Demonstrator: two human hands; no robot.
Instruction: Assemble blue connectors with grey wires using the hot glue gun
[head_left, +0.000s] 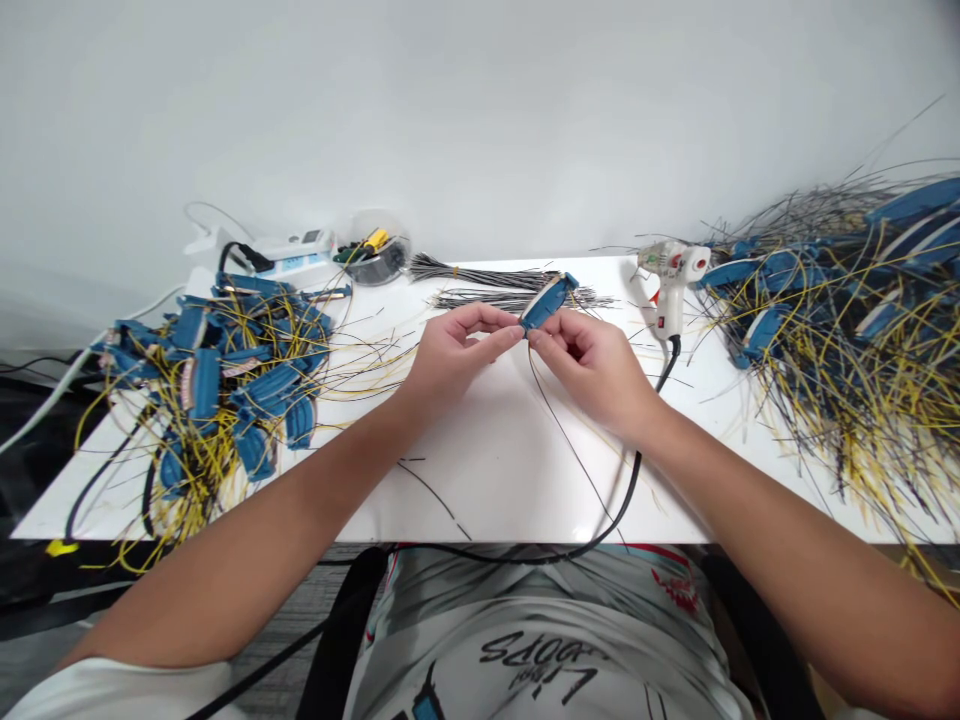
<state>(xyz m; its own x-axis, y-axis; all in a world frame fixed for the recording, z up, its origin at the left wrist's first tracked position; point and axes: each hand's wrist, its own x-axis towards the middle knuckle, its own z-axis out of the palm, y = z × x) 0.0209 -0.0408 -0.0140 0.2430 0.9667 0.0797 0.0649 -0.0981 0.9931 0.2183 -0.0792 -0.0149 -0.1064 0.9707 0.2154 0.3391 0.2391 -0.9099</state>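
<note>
Over the middle of the white table, my left hand (469,345) and my right hand (589,360) pinch a curved blue plastic part (550,300) between them. My left thumb and fingers grip its lower left end. The right fingers are closed on its near lower edge. A thin black wire (559,415) hangs from the part toward the table's front edge. Behind my hands lie two bundles of dark wires (480,272). The part's far end points up and to the right.
A heap of blue parts with yellow and black wires (202,375) covers the left side, and a larger heap (885,340) the right. A white hot glue gun (671,275) stands back right, its black cord (634,480) crossing the front. A clear tub (375,262) and power strip (292,255) sit behind.
</note>
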